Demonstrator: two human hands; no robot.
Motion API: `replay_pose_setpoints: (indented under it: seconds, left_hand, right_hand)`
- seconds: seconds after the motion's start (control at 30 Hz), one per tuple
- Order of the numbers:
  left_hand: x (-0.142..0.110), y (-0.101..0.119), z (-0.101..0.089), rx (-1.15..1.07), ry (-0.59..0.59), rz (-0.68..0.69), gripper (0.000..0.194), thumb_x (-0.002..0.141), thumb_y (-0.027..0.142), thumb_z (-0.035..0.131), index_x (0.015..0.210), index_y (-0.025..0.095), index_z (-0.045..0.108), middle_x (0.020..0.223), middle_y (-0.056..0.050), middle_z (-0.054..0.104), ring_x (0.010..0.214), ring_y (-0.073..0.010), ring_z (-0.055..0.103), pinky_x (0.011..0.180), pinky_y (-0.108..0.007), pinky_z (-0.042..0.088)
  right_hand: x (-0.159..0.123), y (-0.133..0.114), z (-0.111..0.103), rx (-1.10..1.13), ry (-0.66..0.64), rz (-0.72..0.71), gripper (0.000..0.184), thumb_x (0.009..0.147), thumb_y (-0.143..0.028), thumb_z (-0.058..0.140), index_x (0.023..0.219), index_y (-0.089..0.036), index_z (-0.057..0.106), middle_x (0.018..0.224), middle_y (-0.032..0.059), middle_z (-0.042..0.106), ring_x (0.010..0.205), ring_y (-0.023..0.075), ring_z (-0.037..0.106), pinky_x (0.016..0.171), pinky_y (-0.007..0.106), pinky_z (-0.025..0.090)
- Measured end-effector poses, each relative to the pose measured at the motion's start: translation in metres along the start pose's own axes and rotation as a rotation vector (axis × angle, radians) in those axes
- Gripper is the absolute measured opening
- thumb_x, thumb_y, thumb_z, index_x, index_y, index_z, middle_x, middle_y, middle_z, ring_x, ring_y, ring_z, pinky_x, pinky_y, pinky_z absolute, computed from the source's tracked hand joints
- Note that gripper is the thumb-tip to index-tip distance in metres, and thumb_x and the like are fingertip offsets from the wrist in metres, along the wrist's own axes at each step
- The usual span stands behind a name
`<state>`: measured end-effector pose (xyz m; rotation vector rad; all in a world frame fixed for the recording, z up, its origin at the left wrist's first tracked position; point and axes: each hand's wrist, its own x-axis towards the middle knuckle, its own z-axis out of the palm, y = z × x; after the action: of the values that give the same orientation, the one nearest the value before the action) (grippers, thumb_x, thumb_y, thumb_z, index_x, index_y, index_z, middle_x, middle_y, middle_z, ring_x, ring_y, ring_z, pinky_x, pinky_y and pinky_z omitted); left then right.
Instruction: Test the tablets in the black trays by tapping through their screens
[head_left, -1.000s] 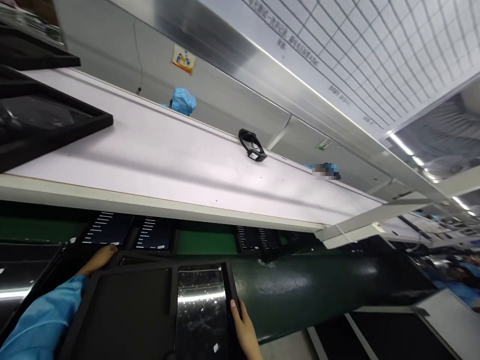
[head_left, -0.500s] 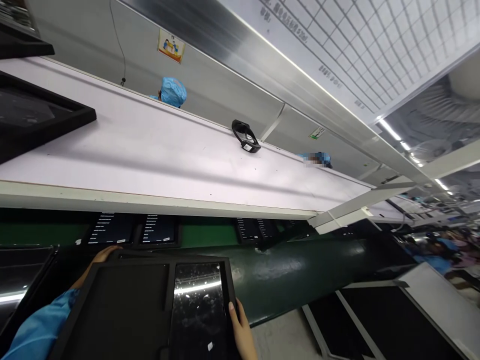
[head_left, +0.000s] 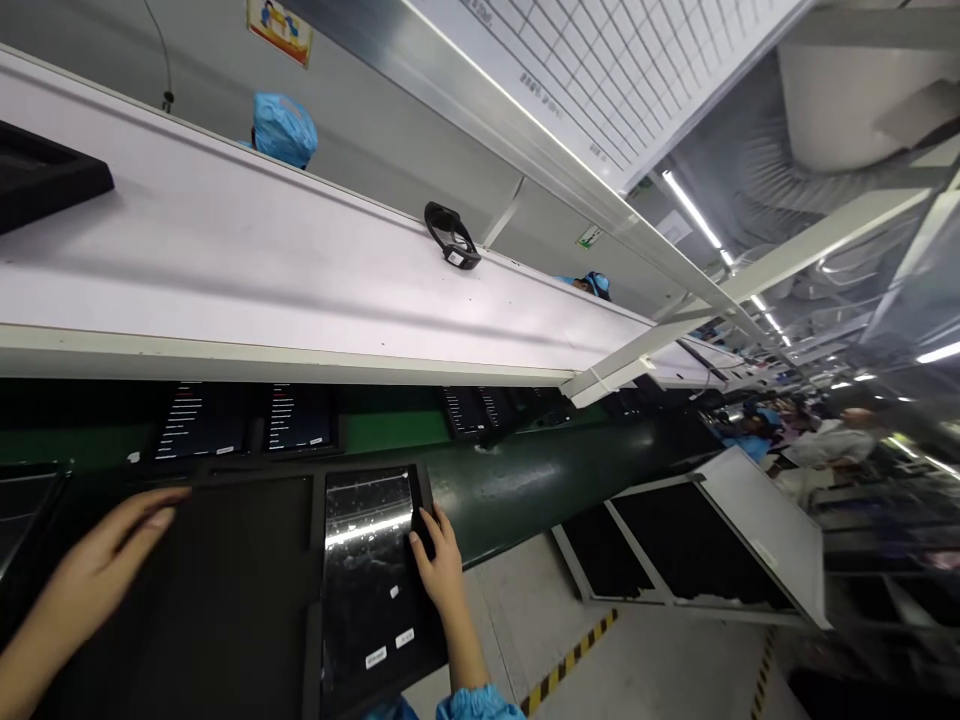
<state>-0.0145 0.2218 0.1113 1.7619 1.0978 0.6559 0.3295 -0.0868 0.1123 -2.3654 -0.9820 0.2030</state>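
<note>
The black tray (head_left: 316, 530) lay between the person's two hands, w/ the glossy panel (head_left: 367, 575) in the compartment next to the R hand & a plain dark compartment next to the L hand. The R hand (head_left: 441, 562) rested on the tray's rim, just beside the panel, thumb & fingers spread; couldn't tell if it gripped or only steadied. The L hand (head_left: 105, 565) was loosely curled at the tray's far L corner, thumb & index tips near each other, nothing visible betw. them; contact w/ the tray unclear.

Handling, as a judgement: tray prob. light & stiff, but wide, so best held by the rims on opp. sides, kept level. Panel looked smooth, so prob. slippery & fragile; better taken by its edges than pressed mid-face. Two white labels (head_left: 376, 657) sat on the panel, nearer the person than the R hand; print too small to read.

Beyond the L hand, lit screens (head_left: 202, 420) lay on the green worktop (head_left: 375, 432), their far ends cut off by the white shelf (head_left: 300, 290); text n/legible. Up past both hands, a black strap-like item (head_left: 454, 240) stood on that shelf, exact type unclear.

Tray's near side ran out of view, its L edge lost in shadow. Couldn't tell whether the dark compartment held anything or what lay underneath.
</note>
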Motion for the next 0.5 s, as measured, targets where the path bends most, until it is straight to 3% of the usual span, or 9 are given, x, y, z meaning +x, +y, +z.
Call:
replay_pose_setpoints:
  seconds: [0.13,0.2,0.27,0.37,0.5]
  left_hand:
    - [0.002,0.027,0.072,0.088,-0.338,0.217,0.047,0.089,0.058,0.047,0.116,0.028,0.068,0.128,-0.003,0.065,0.123,-0.0249,0.057,0.112,-0.045,0.042]
    - [0.005,0.029,0.106,0.155,-0.391,0.304,0.047,0.092,0.053,0.042,0.123,0.025,0.065,0.134,-0.005,0.061,0.128,-0.0253,0.053,0.113,-0.047,0.04]
    - [0.006,0.027,0.125,0.189,-0.378,0.345,0.049,0.094,0.051,0.04,0.127,0.023,0.062,0.137,-0.007,0.059,0.131,-0.0261,0.05,0.113,-0.048,0.04]
    - [0.0,0.02,0.131,0.202,-0.359,0.313,0.052,0.095,0.052,0.038,0.132,0.022,0.058,0.137,-0.009,0.058,0.131,-0.0267,0.05,0.112,-0.049,0.041]
    - [-0.019,0.003,0.115,0.197,-0.335,0.25,0.056,0.093,0.056,0.04,0.136,0.024,0.054,0.142,-0.007,0.054,0.135,-0.0265,0.046,0.115,-0.048,0.037]
  right_hand:
    - [0.005,-0.006,0.007,-0.096,0.022,-0.065,0.048,0.095,-0.047,0.049,0.135,-0.021,0.06,0.152,0.0119,0.044,0.139,0.0299,0.043,0.112,0.045,0.041]
    - [0.01,-0.012,0.013,-0.132,0.051,-0.069,0.046,0.096,-0.043,0.048,0.131,-0.018,0.063,0.152,0.0144,0.044,0.14,0.0312,0.042,0.113,0.047,0.04]
    - [0.019,-0.02,0.018,-0.158,0.063,-0.064,0.046,0.095,-0.04,0.05,0.129,-0.014,0.064,0.153,0.017,0.041,0.141,0.0327,0.039,0.114,0.048,0.037]
    - [0.035,-0.031,0.025,-0.157,0.044,-0.048,0.05,0.092,-0.039,0.055,0.132,-0.01,0.06,0.156,0.0198,0.035,0.144,0.0344,0.034,0.116,0.049,0.034]
    - [0.055,-0.034,0.028,-0.073,0.01,-0.014,0.052,0.088,-0.041,0.062,0.13,-0.012,0.061,0.157,0.0178,0.032,0.144,0.0336,0.034,0.115,0.047,0.035]
